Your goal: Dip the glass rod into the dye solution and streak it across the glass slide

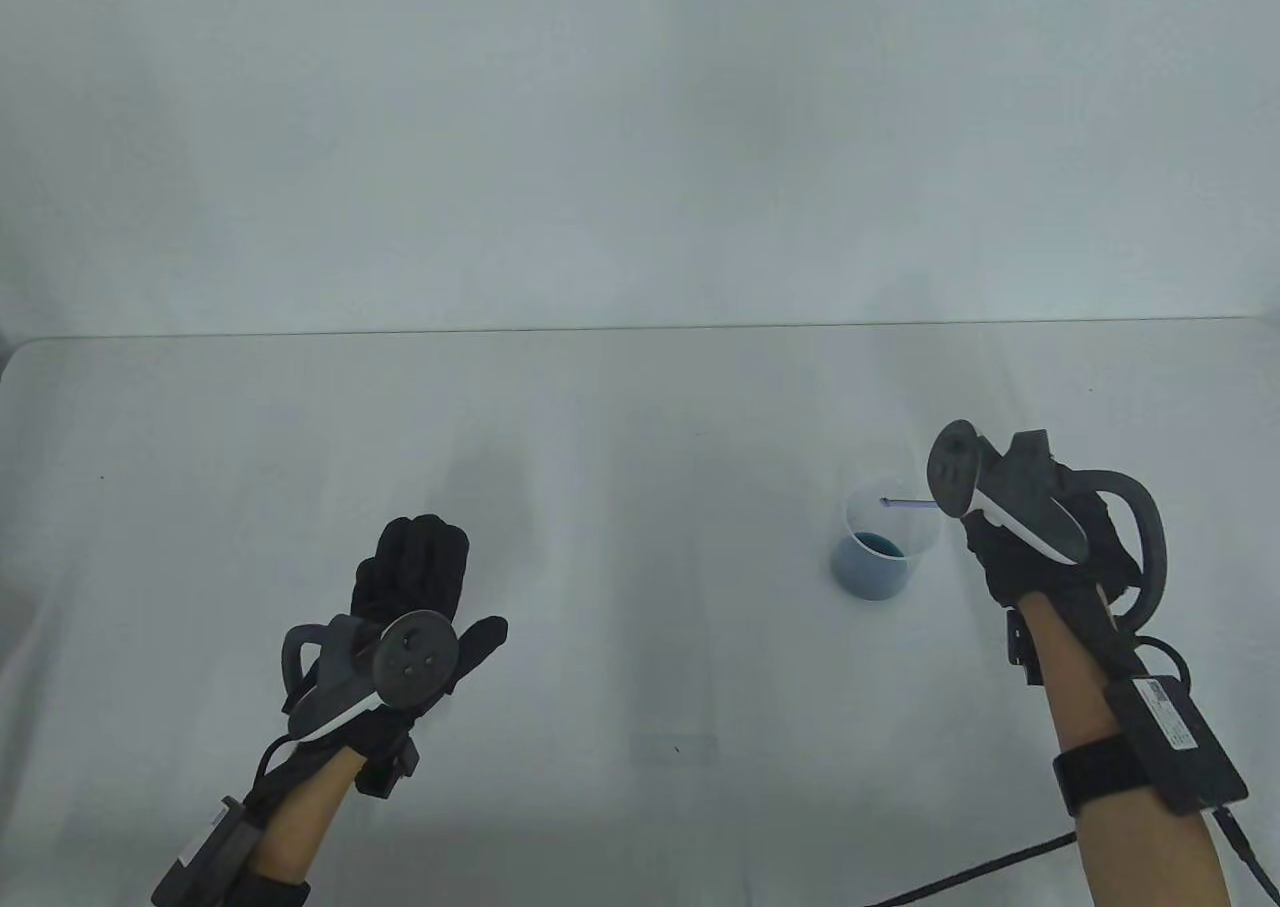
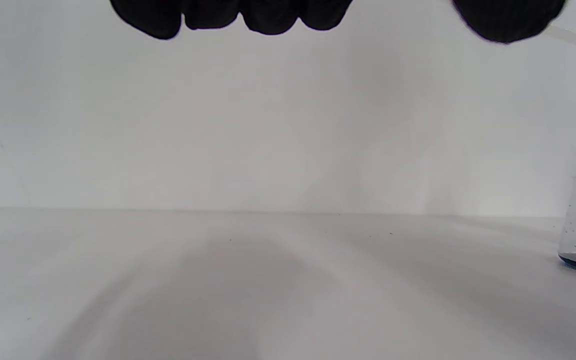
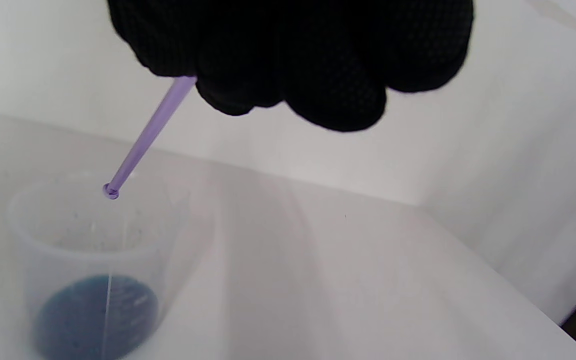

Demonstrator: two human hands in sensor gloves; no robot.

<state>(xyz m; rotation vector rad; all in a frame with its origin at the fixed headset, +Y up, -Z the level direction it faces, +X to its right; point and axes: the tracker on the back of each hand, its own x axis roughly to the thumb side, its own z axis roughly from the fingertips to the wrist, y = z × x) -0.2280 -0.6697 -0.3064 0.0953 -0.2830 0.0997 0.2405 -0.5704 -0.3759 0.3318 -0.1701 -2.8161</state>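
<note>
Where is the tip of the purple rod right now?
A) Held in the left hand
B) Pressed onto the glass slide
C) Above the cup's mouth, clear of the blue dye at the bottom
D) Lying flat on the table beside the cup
C: in the right wrist view the right hand grips the purple rod, whose tip hangs at the rim of the cup, well above the blue dye.
</note>
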